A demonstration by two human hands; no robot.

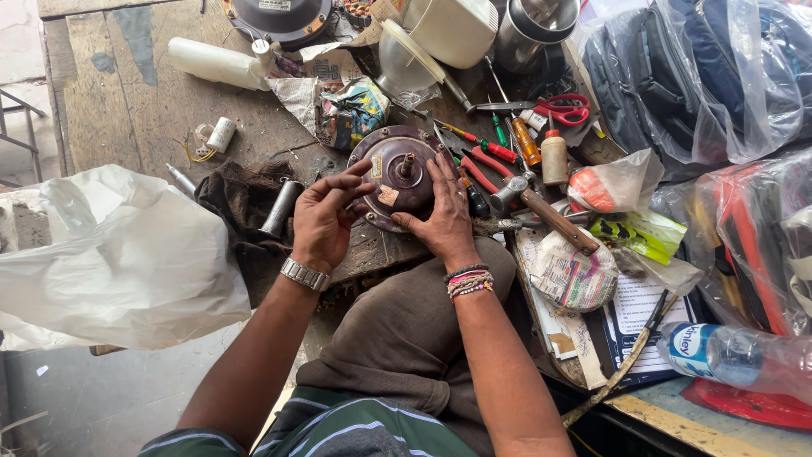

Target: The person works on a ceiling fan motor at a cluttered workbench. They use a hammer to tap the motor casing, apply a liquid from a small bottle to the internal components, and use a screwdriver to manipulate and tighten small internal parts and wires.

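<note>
Both of your hands are on the round brown fan motor housing [397, 173], which sits at the near edge of the wooden workbench [127, 101], just above your knee and close to the middle of the view. Your left hand [326, 216] clasps its rim at about eight o'clock, fingers curled over the top face and the thumb stretched toward the centre; a metal watch band sits on that wrist. Your right hand [444, 211] grips the rim from four o'clock, fingers spread across the top beside the short shaft [408, 162] that stands up in the middle. So neither hand is free: together they hold the housing flat on the bench. At three o'clock from it lies a heap of tools: red-handled pliers [482, 165], a hammer [545, 211] with a wooden handle, an orange-handled screwdriver [526, 142], and farther off red-handled scissors [562, 108]. At nine o'clock a dark rag [241, 199] carries a short metal cylinder [281, 207], and a large white plastic bag [118, 254] lies beyond it. At ten o'clock, well apart, rests a small white capacitor [221, 134] with yellow wires.
</note>
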